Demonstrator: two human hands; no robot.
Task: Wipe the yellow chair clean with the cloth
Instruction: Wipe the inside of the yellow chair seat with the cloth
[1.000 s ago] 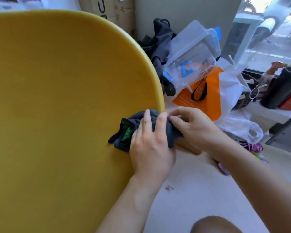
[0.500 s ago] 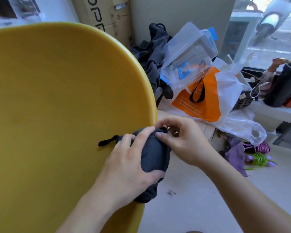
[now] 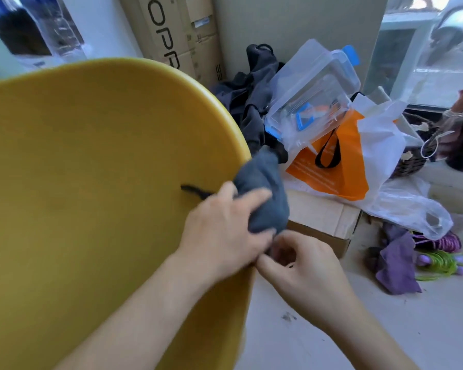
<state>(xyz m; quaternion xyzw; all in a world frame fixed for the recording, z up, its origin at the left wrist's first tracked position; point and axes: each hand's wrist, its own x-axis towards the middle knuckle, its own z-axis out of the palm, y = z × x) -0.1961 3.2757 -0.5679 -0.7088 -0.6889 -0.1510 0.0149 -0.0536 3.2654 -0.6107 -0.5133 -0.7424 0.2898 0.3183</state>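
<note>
**Wiping the rim of the chair shell**

The left hand [image 3: 225, 236] grips the bunched grey-blue cloth [image 3: 265, 193], fingers spread over its top and pressing it onto the right edge of the yellow chair [image 3: 91, 182]. The right hand [image 3: 305, 268] sits just below, fingers curled in at the cloth's lower end. Blur hides whether it pinches the fabric or only steadies the rim.

To do this step well, I judge the cloth should stay wrapped over the edge so that both the face and the lip get rubbed. Firm, overlapping strokes along the curve would suit better than dabbing. The bundle is thick, so refolding it to a flatter pad would give more contact. A dark strand [image 3: 195, 189] trails from it across the shell and could drag.

The chair fills the left of the view as a smooth, matte, mustard-yellow moulded shell with a rounded rim. No clear marks show on it. A cardboard box [image 3: 324, 217] stands close beside its edge.
</note>
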